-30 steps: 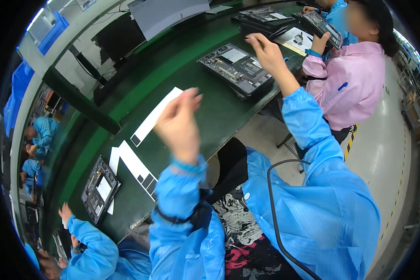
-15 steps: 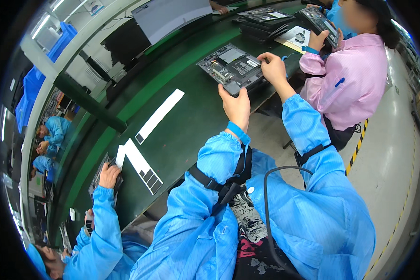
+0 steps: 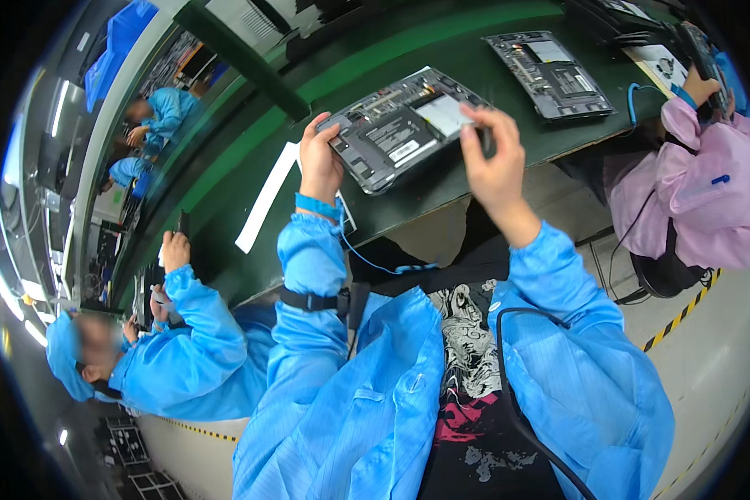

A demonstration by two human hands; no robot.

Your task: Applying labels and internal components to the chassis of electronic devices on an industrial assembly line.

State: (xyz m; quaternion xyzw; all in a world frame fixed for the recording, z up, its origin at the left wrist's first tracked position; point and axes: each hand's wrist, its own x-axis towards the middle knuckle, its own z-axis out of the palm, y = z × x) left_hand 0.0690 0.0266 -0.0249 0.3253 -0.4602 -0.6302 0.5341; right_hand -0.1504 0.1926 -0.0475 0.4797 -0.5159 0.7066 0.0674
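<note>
An opened laptop base with bared boards and a dark battery is tilted over the green bench. My left hand grips its left corner, thumb on top. At the base's right edge is my right hand, thumb and forefinger apart, slightly blurred; I see nothing held in it. A blue wrist strap with a coiled cord circles my left wrist. A second opened laptop base lies on the bench to the right.
A white strip lies on the bench left of my hand, beside a green post. A co-worker in blue sits at left, one in pink at right. More laptop parts are stacked at far right.
My view has turned left. The laptop base I was handling appears to lie on the bench at right, out of my hands. My left hand now grips another one, farther left.
</note>
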